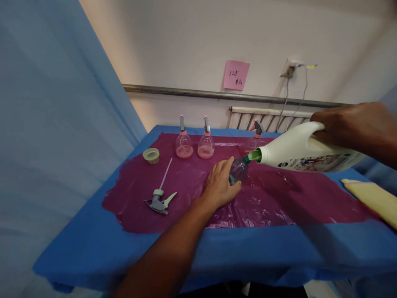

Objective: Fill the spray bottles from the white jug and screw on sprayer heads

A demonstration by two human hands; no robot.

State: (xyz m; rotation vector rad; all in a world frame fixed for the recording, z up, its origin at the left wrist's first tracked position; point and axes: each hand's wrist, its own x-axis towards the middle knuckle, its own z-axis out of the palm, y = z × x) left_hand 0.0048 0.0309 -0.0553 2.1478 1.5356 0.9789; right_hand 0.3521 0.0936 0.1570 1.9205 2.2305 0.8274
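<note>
From my remote station, I have the left hand (219, 184) around the lower body of a clear spray bottle (239, 167): fingers extended along the far side, thumb on the near side, bottle held between them. The bottle lies near the middle of the purple plastic sheet (192, 194), tilted, with its neck to the right.

I have the right hand (338, 124) wrapped around the handle of a cream detergent jug (296, 149); most of its fingers are hidden. The jug is tipped nearly horizontal, with its green pouring spout (254, 155) at the bottle's neck. I cannot tell whether liquid is flowing.

To the left of the left hand, a detached gray trigger sprayer (158, 203) rests on the sheet, dip tube pointing away. Beyond it stands a small round container (151, 155).

Along the far side, two spray bottles with pink collars stand upright side by side, the left one (184, 147) and the right one (206, 147), each partly filled with pink liquid. A third sprayer bottle (257, 130) stands behind the spout, partly covered. A yellow cloth (374, 196) lies at the right.
</note>
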